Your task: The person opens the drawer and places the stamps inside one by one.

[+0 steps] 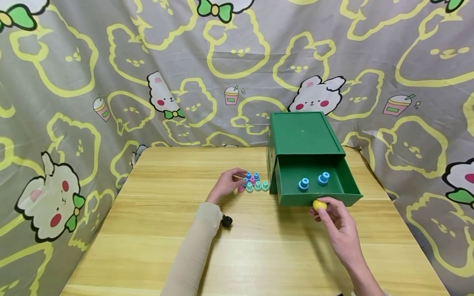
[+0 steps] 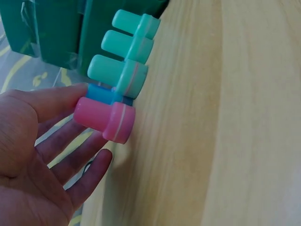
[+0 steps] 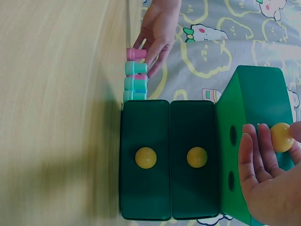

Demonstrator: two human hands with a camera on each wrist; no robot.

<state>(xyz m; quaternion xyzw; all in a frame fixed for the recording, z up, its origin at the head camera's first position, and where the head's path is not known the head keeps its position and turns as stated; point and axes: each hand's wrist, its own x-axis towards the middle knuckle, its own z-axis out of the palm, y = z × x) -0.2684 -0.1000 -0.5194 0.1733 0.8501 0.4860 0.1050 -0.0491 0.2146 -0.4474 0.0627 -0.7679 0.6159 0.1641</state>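
Note:
My right hand pinches the yellow round knob of the pulled-out top drawer between thumb and fingers. Inside this green drawer stand two blue toy stamps. My left hand is at a cluster of small stamps on the table, left of the cabinet. Its fingers are loosely spread; the thumb tip reaches a blue stamp, partly hidden behind a pink stamp. Teal stamps line up beside these. Whether the thumb touches the blue one I cannot tell.
The green cabinet stands at the table's back right. Two lower drawers are pushed in, each with a yellow knob. A patterned curtain hangs behind the wooden table. A small black device sits at my left wrist.

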